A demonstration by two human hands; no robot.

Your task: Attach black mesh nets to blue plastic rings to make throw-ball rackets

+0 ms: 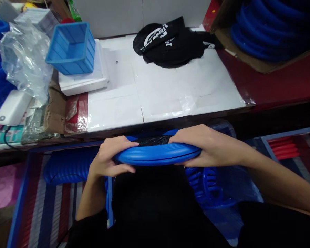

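A blue flying disc (158, 154) with a black centre (154, 141) is held between my two hands, tilted nearly edge-on just in front of the table's front edge. My left hand (112, 155) pinches its left rim, thumb and fingers on opposite faces. Around the right rim my right hand (203, 144) is closed, its fingertips partly hidden by the disc. On the white table top (165, 89) lies a pile of black printed fabric pieces (174, 46), some with white lettering.
A light-blue bin (72, 48) rests on a white foam block (85, 79) at the left. Blue discs (263, 31) fill a cardboard box at the back right. Stacked blue rings (67, 165) lie below the table, and red ones (284, 148) at the right.
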